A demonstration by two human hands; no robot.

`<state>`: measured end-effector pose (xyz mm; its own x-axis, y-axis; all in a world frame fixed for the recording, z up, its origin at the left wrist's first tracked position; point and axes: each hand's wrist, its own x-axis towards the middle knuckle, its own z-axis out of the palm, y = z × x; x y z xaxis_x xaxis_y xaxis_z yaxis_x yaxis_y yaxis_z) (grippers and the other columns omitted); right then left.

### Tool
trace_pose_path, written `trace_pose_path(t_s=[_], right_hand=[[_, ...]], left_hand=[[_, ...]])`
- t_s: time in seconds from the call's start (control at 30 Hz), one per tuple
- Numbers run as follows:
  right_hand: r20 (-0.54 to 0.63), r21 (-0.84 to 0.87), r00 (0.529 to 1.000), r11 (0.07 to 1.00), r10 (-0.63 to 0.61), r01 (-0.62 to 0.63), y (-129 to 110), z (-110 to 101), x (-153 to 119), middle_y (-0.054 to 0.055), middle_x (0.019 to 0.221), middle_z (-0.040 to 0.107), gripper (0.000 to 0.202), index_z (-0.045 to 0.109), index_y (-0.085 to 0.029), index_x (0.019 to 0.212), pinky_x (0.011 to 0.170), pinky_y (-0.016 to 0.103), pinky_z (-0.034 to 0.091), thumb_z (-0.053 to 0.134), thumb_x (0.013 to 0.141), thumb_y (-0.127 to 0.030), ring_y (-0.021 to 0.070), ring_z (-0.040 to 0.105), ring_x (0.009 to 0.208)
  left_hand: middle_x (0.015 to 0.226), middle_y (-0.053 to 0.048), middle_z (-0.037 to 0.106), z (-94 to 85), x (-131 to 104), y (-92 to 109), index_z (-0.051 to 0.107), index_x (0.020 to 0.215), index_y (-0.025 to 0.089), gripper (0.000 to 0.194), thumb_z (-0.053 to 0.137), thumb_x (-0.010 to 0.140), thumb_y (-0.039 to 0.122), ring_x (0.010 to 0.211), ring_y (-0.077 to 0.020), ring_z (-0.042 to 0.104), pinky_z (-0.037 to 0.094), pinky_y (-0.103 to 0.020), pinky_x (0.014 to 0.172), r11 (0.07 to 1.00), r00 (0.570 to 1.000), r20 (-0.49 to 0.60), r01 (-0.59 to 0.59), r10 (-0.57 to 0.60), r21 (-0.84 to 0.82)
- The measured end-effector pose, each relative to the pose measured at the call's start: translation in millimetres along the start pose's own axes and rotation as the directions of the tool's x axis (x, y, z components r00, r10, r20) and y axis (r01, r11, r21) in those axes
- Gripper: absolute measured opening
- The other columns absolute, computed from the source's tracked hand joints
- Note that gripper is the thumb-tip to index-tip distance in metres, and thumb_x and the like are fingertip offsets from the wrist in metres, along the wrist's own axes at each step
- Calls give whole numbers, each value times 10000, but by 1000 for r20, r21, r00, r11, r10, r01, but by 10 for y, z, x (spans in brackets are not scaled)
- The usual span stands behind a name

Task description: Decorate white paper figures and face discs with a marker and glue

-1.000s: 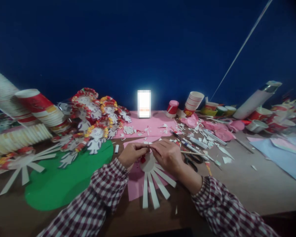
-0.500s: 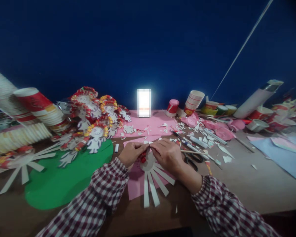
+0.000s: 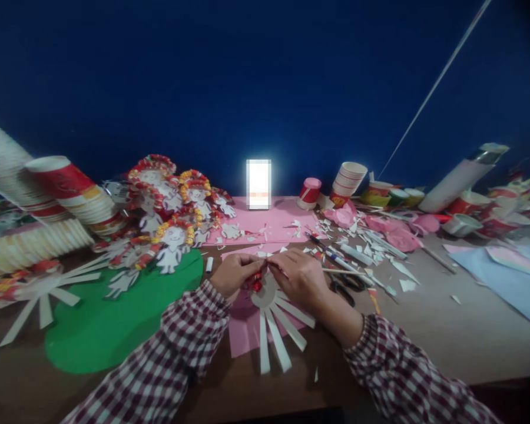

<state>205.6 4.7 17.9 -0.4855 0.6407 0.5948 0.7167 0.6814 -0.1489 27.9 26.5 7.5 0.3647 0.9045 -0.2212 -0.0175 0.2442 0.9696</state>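
In the middle of the table, my left hand (image 3: 235,274) and my right hand (image 3: 302,278) meet, fingertips pinched together at the top of a cut paper cup (image 3: 268,299). White strips fan out from the cup's round bottom toward me. Curled red strips (image 3: 257,285) show at its left side, under my left fingers. My fingers cover the far part of the cup, so the exact pinch spot is hidden. Beneath lies a pink paper sheet (image 3: 242,338). Scissors with black handles (image 3: 342,290) rest just right of my right wrist.
Left are finished paper dolls (image 3: 174,244) with curled red and yellow edges, a green paper (image 3: 115,330), and leaning paper cup stacks (image 3: 77,194). Right lie pens (image 3: 335,256), white scraps (image 3: 375,244), pink pieces (image 3: 397,235) and blue paper (image 3: 503,282). A bright blurred rectangle (image 3: 258,184) stands behind.
The cut cup has turned slightly, its strips swinging a little to the right. More of the red curled strips shows. Both hands stay pinched in nearly the same place.
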Motion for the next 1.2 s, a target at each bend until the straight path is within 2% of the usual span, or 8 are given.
trace_pose_path(t_s=[0.1, 0.23, 0.4, 0.67, 0.8, 0.9, 1.03, 1.2], right_hand=[[-4, 8, 1000, 1000, -1, 1, -5, -5, 0, 65, 811, 676, 150, 640, -173, 921, 742, 280, 459, 500, 910, -224, 178, 593, 808], [-9, 16, 1000, 1000, -7, 7, -8, -2, -4, 61, 829, 682, 152, 642, -169, 932, 751, 289, 460, 499, 904, -212, 181, 591, 807], [-28, -4, 999, 1000, -16, 16, 1, 23, -14, 65, 814, 680, 143, 638, -169, 916, 740, 288, 462, 500, 900, -203, 178, 591, 800], [-13, -31, 999, 998, -47, 47, 14, 28, -16, 69, 846, 672, 127, 639, -164, 930, 752, 296, 455, 523, 885, -186, 186, 572, 813], [-3, -8, 999, 999, -39, 39, 29, 19, -13, 65, 847, 665, 128, 639, -169, 933, 763, 289, 453, 521, 886, -174, 178, 568, 824], [-25, 4, 999, 1000, -24, 24, 44, 20, -16, 67, 835, 661, 127, 636, -163, 926, 759, 292, 453, 516, 889, -181, 182, 567, 822], [-29, -7, 999, 1000, -20, 20, 43, 12, -11, 71, 785, 649, 137, 626, -153, 832, 732, 299, 452, 515, 895, -202, 186, 565, 790], [-60, 16, 998, 999, -33, 34, 21, 0, 5, 65, 783, 661, 153, 639, -158, 871, 738, 291, 459, 492, 903, -186, 177, 574, 788]], left_hand=[[455, 52, 456, -10, 1, 3, 629, 678, 108, 419, 773, 564, 485, 399, -67, 422, 317, -212, 416, 997, 999, 6, 46, -46, -68], [488, 35, 505, -17, 6, -4, 661, 733, 99, 392, 788, 549, 421, 431, -67, 424, 319, -210, 429, 994, 998, -11, 64, -65, -83], [488, 33, 527, -15, 8, 1, 690, 804, 98, 396, 791, 536, 371, 399, -59, 418, 274, -195, 398, 998, 998, -45, 49, -51, -43], [521, 37, 530, -7, 6, 5, 664, 873, 95, 433, 766, 597, 412, 400, -56, 444, 268, -175, 376, 1000, 1000, -8, 14, -14, -9], [570, 55, 536, 33, -5, 13, 628, 978, 130, 460, 749, 638, 416, 402, -27, 367, 257, -161, 379, 999, 998, -51, -40, 38, -34], [544, 51, 507, 68, -23, 47, 649, 914, 135, 425, 713, 665, 474, 418, -41, 378, 234, -163, 369, 999, 997, -69, -47, 46, -10], [546, 27, 507, 92, -46, 90, 637, 723, 130, 452, 622, 716, 582, 436, -49, 397, 251, -166, 372, 998, 995, -67, -69, 70, 10], [462, 55, 455, 81, -47, 87, 624, 670, 145, 462, 660, 647, 605, 373, -46, 349, 191, -181, 333, 990, 995, -76, -58, 69, 129]])
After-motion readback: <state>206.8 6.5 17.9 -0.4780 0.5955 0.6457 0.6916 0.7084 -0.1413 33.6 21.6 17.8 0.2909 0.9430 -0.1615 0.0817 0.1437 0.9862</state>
